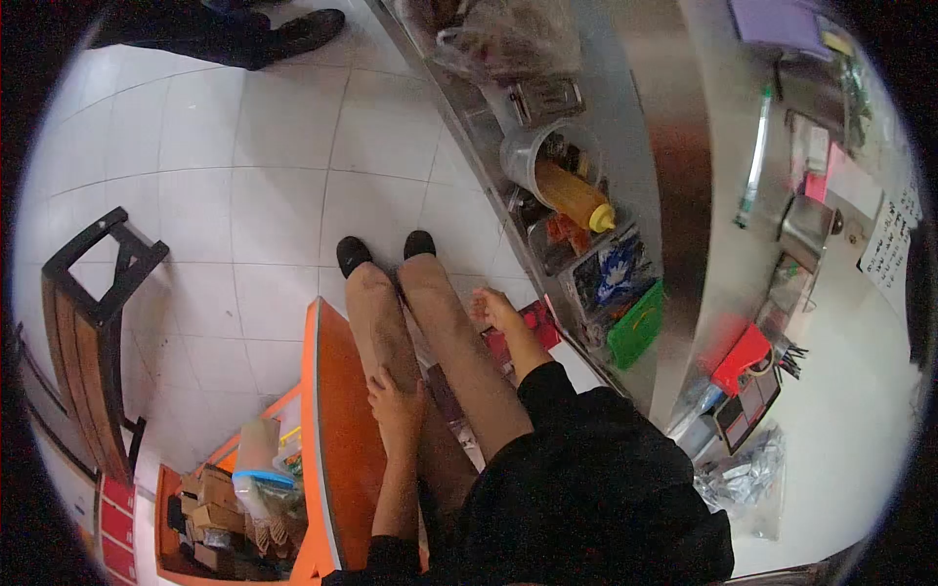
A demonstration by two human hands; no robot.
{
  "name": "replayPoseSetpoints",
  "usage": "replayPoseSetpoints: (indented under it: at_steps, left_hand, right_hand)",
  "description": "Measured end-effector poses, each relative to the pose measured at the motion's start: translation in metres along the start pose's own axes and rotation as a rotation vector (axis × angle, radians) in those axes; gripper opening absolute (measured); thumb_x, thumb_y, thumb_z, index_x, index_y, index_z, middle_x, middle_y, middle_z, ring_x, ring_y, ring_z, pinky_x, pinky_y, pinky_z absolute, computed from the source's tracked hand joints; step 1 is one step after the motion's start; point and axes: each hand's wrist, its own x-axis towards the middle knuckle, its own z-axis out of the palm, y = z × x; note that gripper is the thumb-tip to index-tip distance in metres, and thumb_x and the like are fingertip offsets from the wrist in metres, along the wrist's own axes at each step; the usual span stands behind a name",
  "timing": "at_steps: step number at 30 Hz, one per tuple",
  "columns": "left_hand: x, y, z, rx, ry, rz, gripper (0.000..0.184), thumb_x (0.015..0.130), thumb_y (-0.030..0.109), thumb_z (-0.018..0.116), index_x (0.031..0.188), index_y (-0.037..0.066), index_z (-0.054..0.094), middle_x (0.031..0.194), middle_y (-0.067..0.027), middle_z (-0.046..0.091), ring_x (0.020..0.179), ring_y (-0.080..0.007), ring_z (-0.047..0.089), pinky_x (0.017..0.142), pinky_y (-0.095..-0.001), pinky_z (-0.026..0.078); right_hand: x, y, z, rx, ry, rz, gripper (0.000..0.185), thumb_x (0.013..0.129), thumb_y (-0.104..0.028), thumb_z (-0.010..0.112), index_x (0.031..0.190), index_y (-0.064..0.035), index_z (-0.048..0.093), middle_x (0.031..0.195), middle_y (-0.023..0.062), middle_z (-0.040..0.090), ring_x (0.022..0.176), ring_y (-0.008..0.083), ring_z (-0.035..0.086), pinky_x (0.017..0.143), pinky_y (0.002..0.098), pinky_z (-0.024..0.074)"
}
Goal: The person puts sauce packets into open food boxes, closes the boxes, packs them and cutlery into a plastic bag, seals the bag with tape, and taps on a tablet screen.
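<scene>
My left hand [396, 415] rests on my left thigh, fingers loosely spread, holding nothing. Beyond the outer side of my right leg, my right hand [491, 308] hangs in the air, its fingers slightly bent and apart with nothing visible in them. It is near a red patterned item [532, 330] beside the metal counter [674, 195]. My legs, in brown trousers [445, 322], stretch forward to black shoes on the tiled floor. To the left of my left hand stands an orange panel [337, 439].
On the counter are a yellow-capped bottle [576, 198] in a clear tub, a green basket [635, 325] and plastic bags. Boxes fill an orange bin [171, 527]. A brown-and-black bench [83, 391] stands left. Another person's shoe [308, 34] shows at the top.
</scene>
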Motion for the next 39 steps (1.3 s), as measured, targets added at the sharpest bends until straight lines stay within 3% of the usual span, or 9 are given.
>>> replayPoseSetpoints:
  at_steps: [6,10,12,17,20,23,28,32,39]
  left_hand:
    - [0.092,0.033,-0.027,-0.052,0.499,0.281,0.05,0.076,0.035,0.064,0.112,0.002,0.054,0.114,-0.0192,0.052,0.099,-0.038,0.053,0.081,-0.046,0.047]
    - [0.177,0.065,-0.056,-0.055,0.564,0.323,0.038,0.077,0.041,0.063,0.099,0.009,0.062,0.108,-0.0093,0.059,0.094,-0.0329,0.056,0.076,-0.0454,0.048]
    - [0.21,0.092,-0.075,-0.033,0.577,0.384,0.036,0.078,0.034,0.063,0.098,0.005,0.061,0.103,-0.0137,0.06,0.092,-0.0338,0.057,0.077,-0.0433,0.047]
    - [0.302,0.148,-0.087,0.076,0.721,0.648,0.03,0.08,0.029,0.062,0.095,0.002,0.062,0.095,-0.0147,0.062,0.089,-0.0328,0.058,0.076,-0.0426,0.048]
    - [0.337,0.178,-0.083,-0.076,0.681,0.819,0.023,0.086,0.023,0.057,0.093,0.001,0.061,0.092,-0.0152,0.062,0.086,-0.0304,0.06,0.072,-0.041,0.048]
    - [0.346,0.212,-0.077,-0.244,0.644,0.982,0.026,0.091,0.024,0.052,0.1,0.0,0.059,0.09,-0.0149,0.062,0.08,-0.0272,0.062,0.071,-0.0367,0.049]
    - [0.318,0.266,-0.016,-0.624,0.123,1.238,0.036,0.091,0.017,0.055,0.123,0.002,0.047,0.105,-0.0123,0.056,0.083,-0.0193,0.059,0.071,-0.0294,0.048]
    - [0.259,0.31,0.037,-0.552,0.103,1.319,0.058,0.089,0.025,0.058,0.133,-0.003,0.032,0.118,-0.0191,0.045,0.103,-0.0262,0.051,0.076,-0.0316,0.049]
    - [0.269,0.371,0.081,-0.656,-0.101,1.34,0.069,0.09,0.025,0.057,0.138,-0.002,0.015,0.108,-0.0199,0.049,0.071,-0.0233,0.062,0.056,-0.029,0.052]
  right_hand:
    - [-0.02,-0.065,-0.011,0.962,0.225,-0.446,0.064,0.087,-0.043,0.056,0.128,-0.0008,0.03,0.127,0.0224,0.043,0.115,0.0403,0.046,0.095,0.0543,0.0416]
    - [0.026,-0.084,-0.071,1.489,-0.2,-0.45,0.076,0.087,-0.042,0.057,0.139,-0.0047,0.015,0.14,0.0212,0.03,0.127,0.0399,0.034,0.102,0.0556,0.0333]
    - [0.067,-0.077,-0.097,1.566,-0.138,-0.511,0.064,0.087,-0.034,0.058,0.133,-0.0013,0.028,0.135,0.0198,0.035,0.116,0.0368,0.046,0.096,0.048,0.0438]
    - [0.1,-0.087,-0.103,1.431,0.187,-0.751,0.023,0.086,-0.02,0.058,0.104,-0.006,0.056,0.099,0.0089,0.057,0.068,0.0191,0.057,0.07,0.0234,0.0539]
    - [0.102,-0.076,-0.128,1.238,-0.38,-0.972,0.022,0.086,-0.021,0.059,0.104,-0.0095,0.056,0.093,0.0075,0.06,0.067,0.0181,0.058,0.07,0.0254,0.0543]
    - [0.087,-0.103,-0.091,1.5,0.099,-1.01,0.022,0.087,-0.019,0.056,0.102,-0.0028,0.051,0.103,0.012,0.056,0.069,0.0155,0.054,0.052,0.0226,0.0517]
    - [0.066,-0.124,-0.081,1.476,0.027,-1.196,0.02,0.091,-0.018,0.052,0.104,-0.003,0.051,0.101,0.0105,0.057,0.084,0.0226,0.057,0.08,0.0364,0.054]
    - [0.073,-0.148,-0.128,1.141,0.153,-1.352,0.029,0.09,-0.02,0.054,0.115,-0.0045,0.049,0.104,0.0098,0.056,0.094,0.0246,0.057,0.087,0.041,0.0511]
    - [0.052,-0.22,-0.193,0.86,0.346,-1.455,0.036,0.089,-0.023,0.057,0.119,-0.0044,0.047,0.107,0.0102,0.055,0.095,0.0254,0.057,0.088,0.041,0.0505]
